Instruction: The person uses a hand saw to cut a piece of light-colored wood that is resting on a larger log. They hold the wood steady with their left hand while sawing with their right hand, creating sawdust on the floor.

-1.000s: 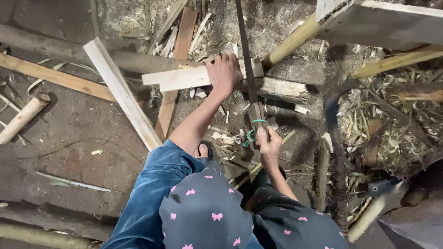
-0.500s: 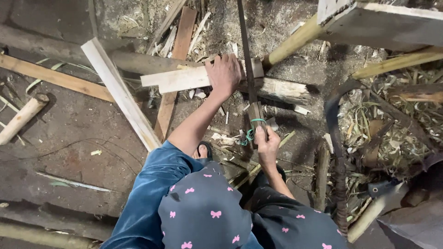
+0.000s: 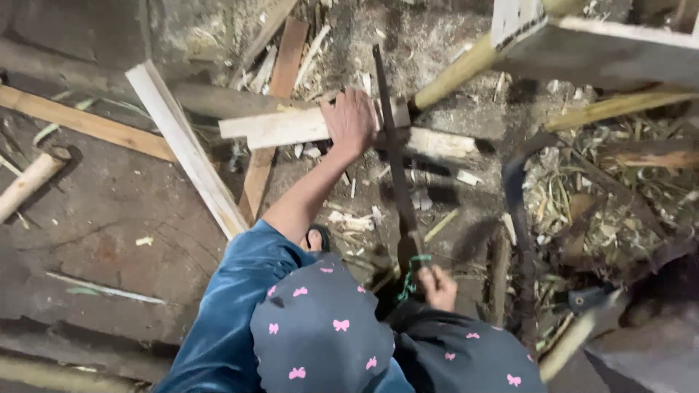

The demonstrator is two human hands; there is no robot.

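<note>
The left hand lies palm down on a pale plank, fingers spread and pressed flat on the wood, not curled around it. The plank lies crosswise on the littered floor, beyond the person's knees, with its right part showing past the blade.

The right hand is closed in a fist around the handle of a saw, close to the body. A green cord is wound at the handle just beside the fingers. The saw blade runs away from the person, long and dark, and crosses the plank just right of the left hand, touching the wood.

A sandalled foot shows below the left forearm. A white board lies diagonally to the left, across a brown board. A round pole slants up right from the plank toward a grey frame. Shavings and chips cover the ground to the right.
</note>
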